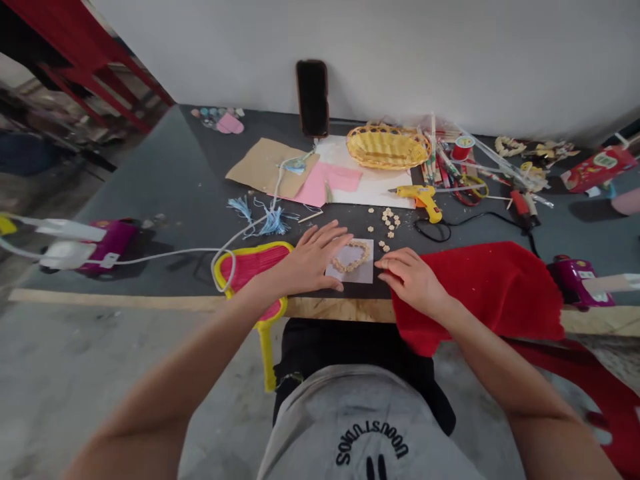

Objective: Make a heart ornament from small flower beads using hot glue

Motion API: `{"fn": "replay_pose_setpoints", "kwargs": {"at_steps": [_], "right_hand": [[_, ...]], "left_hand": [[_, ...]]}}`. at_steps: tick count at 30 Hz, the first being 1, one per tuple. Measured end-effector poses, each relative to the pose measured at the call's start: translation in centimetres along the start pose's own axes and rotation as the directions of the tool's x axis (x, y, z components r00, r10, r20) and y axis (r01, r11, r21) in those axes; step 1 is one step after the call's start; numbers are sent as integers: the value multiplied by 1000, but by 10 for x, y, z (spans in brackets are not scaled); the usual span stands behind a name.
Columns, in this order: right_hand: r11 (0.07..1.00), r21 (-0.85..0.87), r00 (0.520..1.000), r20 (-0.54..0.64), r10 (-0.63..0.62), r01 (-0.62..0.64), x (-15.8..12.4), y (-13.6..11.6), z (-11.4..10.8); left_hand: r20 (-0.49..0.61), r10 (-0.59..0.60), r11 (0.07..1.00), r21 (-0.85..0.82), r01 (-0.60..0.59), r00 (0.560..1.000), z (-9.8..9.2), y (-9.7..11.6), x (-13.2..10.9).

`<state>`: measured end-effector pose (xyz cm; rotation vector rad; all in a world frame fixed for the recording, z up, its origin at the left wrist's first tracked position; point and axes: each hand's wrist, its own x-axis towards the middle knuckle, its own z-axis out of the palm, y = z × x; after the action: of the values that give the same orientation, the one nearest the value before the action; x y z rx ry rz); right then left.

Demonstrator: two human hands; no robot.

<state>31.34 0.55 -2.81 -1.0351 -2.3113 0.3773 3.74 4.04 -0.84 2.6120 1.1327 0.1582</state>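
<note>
A small white paper square [367,271] lies near the table's front edge. On it rests a heart-shaped outline of small pale wooden-looking pieces [359,266]. My left hand [317,259] lies flat over the paper's left side, fingers stretched out, covering part of it. Just off the paper's right edge, my right hand [411,279] has its thumb and fingertips pinched together. Whatever those fingertips hold, if anything, is too small to make out. Behind the paper are several loose flower-shaped pieces [390,217]. A yellow glue gun [423,199] lies farther back.
Red cloth [490,287] spreads under my right forearm. A yellow-and-pink fan-like paddle [257,260] with a white cord lies left. Blue tassels [273,220], pink paper [325,183], a wicker basket [387,148] and a propped phone [313,99] are behind. Purple devices [113,245] stand at both sides.
</note>
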Motion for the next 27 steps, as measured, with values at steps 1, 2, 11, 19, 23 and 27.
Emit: {"fn": "replay_pose_setpoints", "kwargs": {"at_steps": [1, 2, 11, 19, 23, 27], "right_hand": [[1000, 4, 1000, 8, -3, 3, 3, 3, -1], [1000, 12, 1000, 22, -4, 4, 7, 5, -1], [986, -134, 979, 190, -73, 100, 39, 12, 19], [968, -201, 947, 310, -81, 149, 54, 9, 18], [973, -184, 946, 315, -73, 137, 57, 9, 20], [973, -186, 947, 314, -71, 134, 59, 10, 21]], "left_hand": [[22, 30, 999, -20, -29, 999, 1, -3, 5], [40, 55, 998, -41, -53, 998, 3, -5, 9], [49, 102, 984, -153, -93, 994, 16, -13, 21], [42, 98, 982, -165, -90, 994, 17, -14, 20], [23, 114, 976, -192, -107, 993, 18, -15, 20], [0, 117, 972, -203, -115, 993, 19, -16, 19]]}}
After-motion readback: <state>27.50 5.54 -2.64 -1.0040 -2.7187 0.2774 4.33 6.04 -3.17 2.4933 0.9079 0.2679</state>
